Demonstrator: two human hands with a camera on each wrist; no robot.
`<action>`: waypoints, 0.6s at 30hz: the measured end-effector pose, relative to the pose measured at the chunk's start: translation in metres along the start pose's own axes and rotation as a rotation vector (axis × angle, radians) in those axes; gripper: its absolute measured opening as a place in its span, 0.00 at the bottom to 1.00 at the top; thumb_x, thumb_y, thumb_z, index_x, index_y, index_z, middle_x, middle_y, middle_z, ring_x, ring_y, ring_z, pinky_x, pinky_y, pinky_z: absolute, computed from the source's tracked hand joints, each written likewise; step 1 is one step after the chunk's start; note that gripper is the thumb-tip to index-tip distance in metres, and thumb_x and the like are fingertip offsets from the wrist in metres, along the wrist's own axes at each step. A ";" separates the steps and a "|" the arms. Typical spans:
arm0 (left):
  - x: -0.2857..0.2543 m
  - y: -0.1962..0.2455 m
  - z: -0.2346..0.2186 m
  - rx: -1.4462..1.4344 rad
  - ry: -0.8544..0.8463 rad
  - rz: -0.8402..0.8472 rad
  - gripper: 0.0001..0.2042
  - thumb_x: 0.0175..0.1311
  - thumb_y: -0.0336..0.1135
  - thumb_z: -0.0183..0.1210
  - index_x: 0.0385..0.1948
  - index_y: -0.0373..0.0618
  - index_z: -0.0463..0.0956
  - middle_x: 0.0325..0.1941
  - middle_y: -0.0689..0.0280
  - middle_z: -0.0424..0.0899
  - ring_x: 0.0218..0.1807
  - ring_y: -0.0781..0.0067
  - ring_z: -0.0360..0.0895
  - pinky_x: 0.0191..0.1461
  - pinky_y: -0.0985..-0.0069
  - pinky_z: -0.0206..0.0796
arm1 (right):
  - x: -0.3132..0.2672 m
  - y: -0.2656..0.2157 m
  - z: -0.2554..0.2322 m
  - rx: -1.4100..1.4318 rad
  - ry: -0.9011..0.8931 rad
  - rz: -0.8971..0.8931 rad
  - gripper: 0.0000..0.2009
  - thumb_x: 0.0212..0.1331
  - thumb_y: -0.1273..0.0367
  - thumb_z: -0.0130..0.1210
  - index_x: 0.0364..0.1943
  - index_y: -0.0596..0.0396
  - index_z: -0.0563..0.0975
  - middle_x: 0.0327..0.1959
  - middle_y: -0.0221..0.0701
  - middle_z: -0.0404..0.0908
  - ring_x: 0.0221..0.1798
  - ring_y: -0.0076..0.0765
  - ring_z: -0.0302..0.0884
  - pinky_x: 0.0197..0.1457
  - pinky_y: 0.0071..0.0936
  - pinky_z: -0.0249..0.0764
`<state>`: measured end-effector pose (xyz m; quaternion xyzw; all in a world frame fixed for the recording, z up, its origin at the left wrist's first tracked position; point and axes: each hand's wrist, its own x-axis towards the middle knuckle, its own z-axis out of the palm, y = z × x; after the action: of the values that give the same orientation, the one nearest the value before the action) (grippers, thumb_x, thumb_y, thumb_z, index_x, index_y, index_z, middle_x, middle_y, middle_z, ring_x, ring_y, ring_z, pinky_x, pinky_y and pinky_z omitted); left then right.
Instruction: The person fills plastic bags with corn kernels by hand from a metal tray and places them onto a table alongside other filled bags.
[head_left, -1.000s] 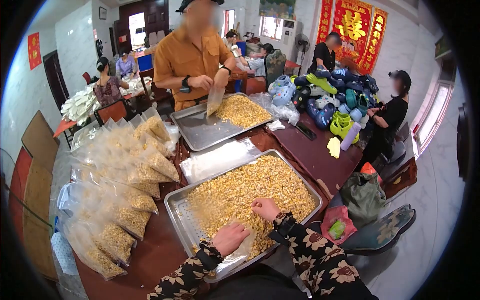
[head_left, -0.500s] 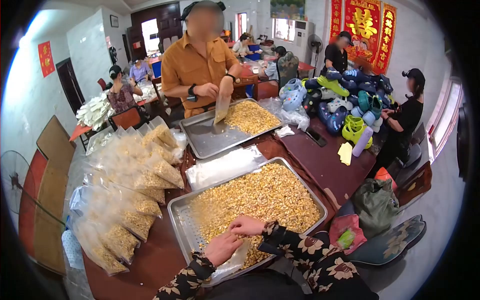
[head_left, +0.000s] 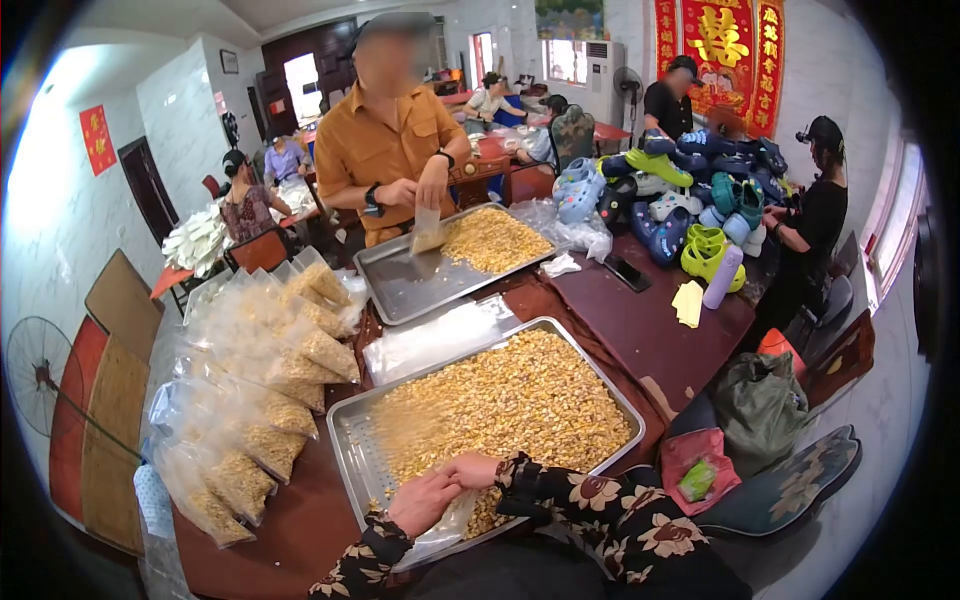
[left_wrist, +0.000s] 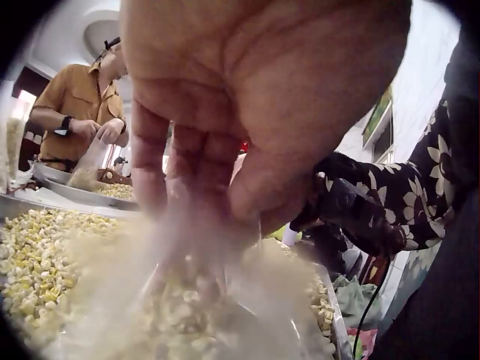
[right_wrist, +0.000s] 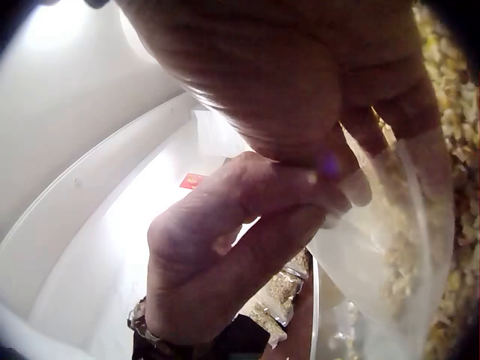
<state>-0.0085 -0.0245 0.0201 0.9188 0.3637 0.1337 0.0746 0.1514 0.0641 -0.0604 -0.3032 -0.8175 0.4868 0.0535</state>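
Note:
In the head view, my left hand (head_left: 422,503) and right hand (head_left: 472,469) meet over the near edge of a metal tray (head_left: 350,430) of yellow corn kernels (head_left: 520,400). A clear plastic bag (right_wrist: 360,255) with kernels in it hangs below them. Its upper edge is pinched in my left fingertips. On the other side of the mouth, my right thumb lies near those fingertips, while the other right fingers show through the film, gripping the rim. Blur in the left wrist view hides part of the bag (left_wrist: 217,300).
Several filled bags (head_left: 250,430) lie piled at the left. Flat plastic bags (head_left: 440,335) lie beyond my tray. Across the table, a person (head_left: 385,140) holds a bag over a second tray (head_left: 390,285). Shoes (head_left: 690,200) are heaped at the right, near a phone (head_left: 627,272) and a bottle (head_left: 722,278).
My right hand has moved left from over the kernels to my left hand, at the bag's mouth. The left hand has stayed low over the tray. The head view has shifted slightly.

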 end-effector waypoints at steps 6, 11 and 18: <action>0.009 0.022 0.001 -0.019 0.113 -0.251 0.04 0.54 0.34 0.57 0.28 0.46 0.75 0.34 0.66 0.76 0.37 0.61 0.75 0.38 0.68 0.68 | -0.002 0.006 0.003 -0.128 0.014 -0.124 0.11 0.50 0.65 0.55 0.37 0.52 0.80 0.32 0.43 0.81 0.36 0.49 0.79 0.39 0.38 0.73; 0.022 0.027 0.025 0.138 0.469 -0.435 0.06 0.50 0.31 0.58 0.18 0.40 0.75 0.31 0.58 0.73 0.32 0.58 0.72 0.37 0.66 0.66 | -0.002 0.001 0.002 -0.208 -0.027 -0.100 0.14 0.46 0.67 0.54 0.40 0.54 0.78 0.34 0.46 0.80 0.39 0.56 0.77 0.42 0.43 0.72; 0.027 0.040 0.032 0.029 0.294 -0.849 0.05 0.48 0.33 0.57 0.22 0.42 0.76 0.30 0.55 0.72 0.33 0.54 0.75 0.35 0.62 0.69 | 0.003 0.003 0.008 -0.244 -0.105 -0.133 0.13 0.46 0.69 0.53 0.38 0.55 0.78 0.33 0.45 0.81 0.38 0.53 0.78 0.40 0.42 0.73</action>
<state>0.0456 -0.0360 0.0042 0.6606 0.7170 0.2152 0.0574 0.1473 0.0600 -0.0676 -0.2265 -0.8905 0.3946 0.0055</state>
